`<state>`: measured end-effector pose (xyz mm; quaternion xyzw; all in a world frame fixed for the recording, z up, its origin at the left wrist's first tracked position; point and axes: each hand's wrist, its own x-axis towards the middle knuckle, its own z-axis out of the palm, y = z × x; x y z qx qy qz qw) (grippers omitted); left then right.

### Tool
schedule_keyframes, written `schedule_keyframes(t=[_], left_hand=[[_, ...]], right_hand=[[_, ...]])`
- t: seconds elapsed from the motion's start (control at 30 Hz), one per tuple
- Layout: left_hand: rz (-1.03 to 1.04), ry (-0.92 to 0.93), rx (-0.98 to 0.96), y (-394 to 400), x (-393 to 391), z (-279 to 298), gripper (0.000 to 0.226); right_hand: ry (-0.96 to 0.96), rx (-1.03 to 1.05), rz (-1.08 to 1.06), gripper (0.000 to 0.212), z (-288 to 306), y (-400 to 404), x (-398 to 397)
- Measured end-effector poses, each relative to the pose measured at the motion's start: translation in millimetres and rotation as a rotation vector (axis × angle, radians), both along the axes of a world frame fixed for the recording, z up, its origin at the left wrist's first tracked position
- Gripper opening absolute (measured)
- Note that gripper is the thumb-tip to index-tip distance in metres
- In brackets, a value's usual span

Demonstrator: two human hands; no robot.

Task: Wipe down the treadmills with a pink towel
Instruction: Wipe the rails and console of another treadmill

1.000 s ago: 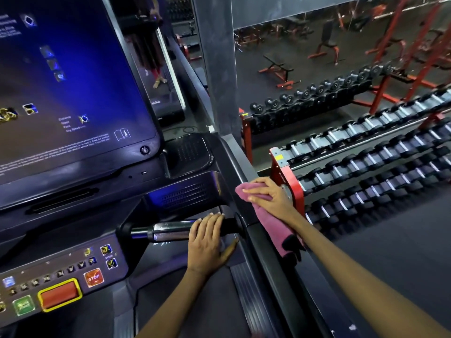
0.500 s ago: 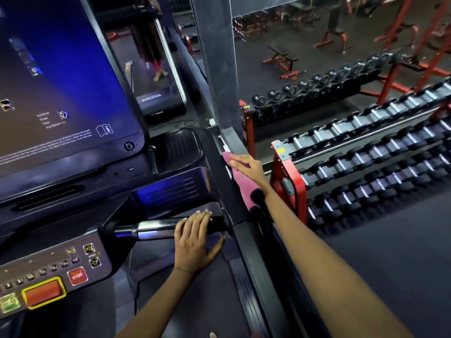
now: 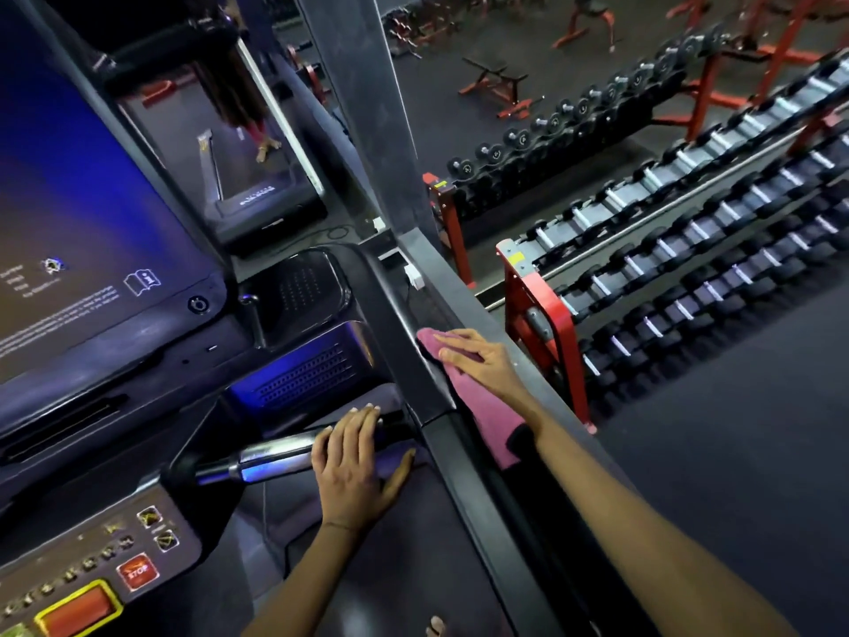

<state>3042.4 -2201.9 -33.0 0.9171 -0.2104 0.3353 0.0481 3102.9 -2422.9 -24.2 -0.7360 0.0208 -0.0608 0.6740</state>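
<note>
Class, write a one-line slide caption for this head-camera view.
Right hand presses a pink cloth towel along the black treadmill side rail; left hand rests on the chrome handlebar.

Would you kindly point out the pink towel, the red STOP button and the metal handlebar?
pink towel [image 3: 494, 418], head view, middle of the cloth.
STOP button [image 3: 137, 571], head view, red face.
metal handlebar [image 3: 271, 459], head view, shiny bare section.

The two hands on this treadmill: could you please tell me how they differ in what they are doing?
The right hand presses a pink towel flat on the black side rail; the left hand has no cloth and rests over the silver handlebar. The right hand lies further forward. Both have fairly straight fingers.
</note>
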Motion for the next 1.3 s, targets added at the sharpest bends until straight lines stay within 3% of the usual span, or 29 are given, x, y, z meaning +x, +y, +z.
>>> schedule_keyframes(t=[0.2,0.43,0.73,0.9,1.1,1.3], left_hand=[[0.005,0.022,0.014,-0.6,-3.5,0.8,0.057],[0.039,0.045,0.027,-0.3,-2.7,3.3,0.057],[0.041,0.052,0.058,0.6,-0.9,1.4,0.058],[0.046,0.031,0.087,-0.4,-0.6,4.1,0.057],[0.046,0.007,0.090,-2.2,-1.3,6.3,0.054],[0.060,0.041,0.066,-3.1,-3.3,7.6,0.052]], right_hand=[[0.018,0.029,-0.020,0.032,3.0,7.7,23.9],[-0.029,0.085,0.054,0.037,-11.5,0.4,-8.6],[-0.023,0.101,0.016,0.028,4.5,15.1,46.4],[-0.234,-0.233,0.159,0.029,18.5,10.8,24.7],[-0.204,-0.596,0.173,0.025,55.4,20.4,48.7],[-0.168,-0.740,0.125,0.023,74.9,43.6,83.1]])
